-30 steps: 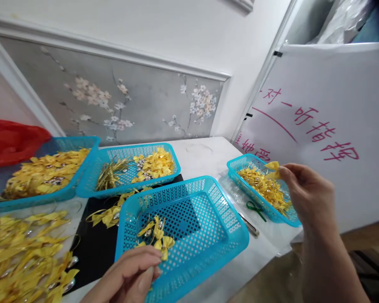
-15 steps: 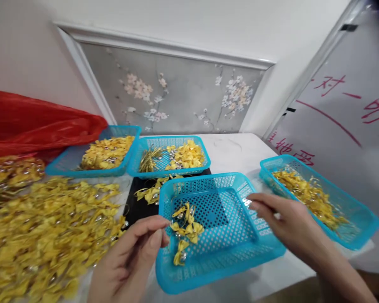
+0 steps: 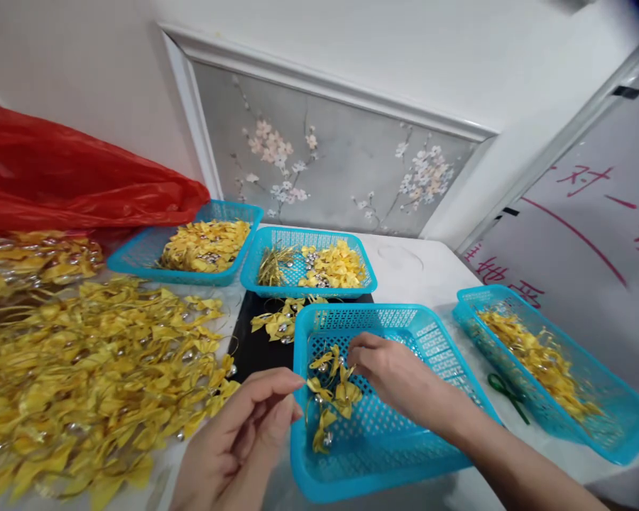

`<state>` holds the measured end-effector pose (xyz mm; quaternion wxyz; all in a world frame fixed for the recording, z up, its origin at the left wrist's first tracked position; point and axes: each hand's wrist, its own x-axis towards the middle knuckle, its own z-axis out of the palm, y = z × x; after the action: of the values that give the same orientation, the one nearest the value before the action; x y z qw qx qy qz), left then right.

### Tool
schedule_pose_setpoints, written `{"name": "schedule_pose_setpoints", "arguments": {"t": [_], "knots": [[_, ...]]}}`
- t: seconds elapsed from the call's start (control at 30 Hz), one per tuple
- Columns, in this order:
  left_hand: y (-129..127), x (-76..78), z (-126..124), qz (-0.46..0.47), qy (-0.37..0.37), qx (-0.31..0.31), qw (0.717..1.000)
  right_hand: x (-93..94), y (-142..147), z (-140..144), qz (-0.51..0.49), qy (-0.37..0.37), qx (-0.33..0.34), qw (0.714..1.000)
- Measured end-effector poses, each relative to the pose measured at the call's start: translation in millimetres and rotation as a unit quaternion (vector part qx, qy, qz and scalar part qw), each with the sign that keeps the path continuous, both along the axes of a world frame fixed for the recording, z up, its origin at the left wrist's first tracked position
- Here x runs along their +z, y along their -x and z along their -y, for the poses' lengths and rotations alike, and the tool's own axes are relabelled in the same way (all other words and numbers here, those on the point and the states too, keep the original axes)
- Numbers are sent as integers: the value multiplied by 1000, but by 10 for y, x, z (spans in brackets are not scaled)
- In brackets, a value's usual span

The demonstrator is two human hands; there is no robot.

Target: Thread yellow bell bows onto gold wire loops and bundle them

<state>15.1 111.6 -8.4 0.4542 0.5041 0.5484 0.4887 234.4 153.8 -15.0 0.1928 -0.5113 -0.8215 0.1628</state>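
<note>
The near blue plastic basket (image 3: 399, 461) has a small cluster of yellow bow-shaped petal pieces (image 3: 346, 397) with silver bells on its left side. My right hand (image 3: 399, 376) reaches into that basket, fingertips closed together at the right edge of the cluster; whatever they hold is hidden. At the basket's left rim is my left hand (image 3: 245, 433), thumb and forefinger pinched close together. Anything between its fingertips is too small to make out.
A wide heap of yellow pieces (image 3: 96, 376) covers the left side. Two filled blue baskets (image 3: 309, 292) (image 3: 197, 275) stand behind, another basket (image 3: 612, 443) at right. Green-handled scissors (image 3: 508, 394) lie beside it. A red plastic sheet (image 3: 74, 170) and a black mat (image 3: 248, 348) also show.
My right hand has moved left, from the basket's right rim to the yellow cluster inside it. My left hand keeps its pinch by the left rim. The camera view has shifted.
</note>
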Motion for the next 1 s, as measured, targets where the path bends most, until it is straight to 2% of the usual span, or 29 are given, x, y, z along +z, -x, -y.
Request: {"name": "schedule_pose_setpoints", "arguments": {"t": [0.1,0.2,0.27,0.37,0.47,0.53,0.6,0.8,0.9,1.0], "knots": [[7,-18,-39,-15,1,-70,997,102,-94,113,-50,-7,-24,998],[-33,-35,-56,-7,19,-133,991,172,-131,255,-183,21,-53,981],[-89,-26,-39,28,55,-138,988,169,-92,343,-323,80,-69,940],[-182,20,7,106,114,-137,978,116,32,430,-493,165,-70,851],[-260,80,44,182,144,-162,959,56,144,464,-591,198,-49,780],[-307,121,59,213,158,-164,950,31,177,474,-617,204,-41,759],[-356,161,71,226,166,-148,948,22,177,489,-616,204,-36,760],[-496,239,109,217,175,-120,953,27,103,576,-558,172,-22,812],[-533,257,119,212,187,-126,951,2,44,645,-538,145,-49,829],[-547,258,125,193,174,-144,955,-11,-21,735,-487,84,-101,864]]}}
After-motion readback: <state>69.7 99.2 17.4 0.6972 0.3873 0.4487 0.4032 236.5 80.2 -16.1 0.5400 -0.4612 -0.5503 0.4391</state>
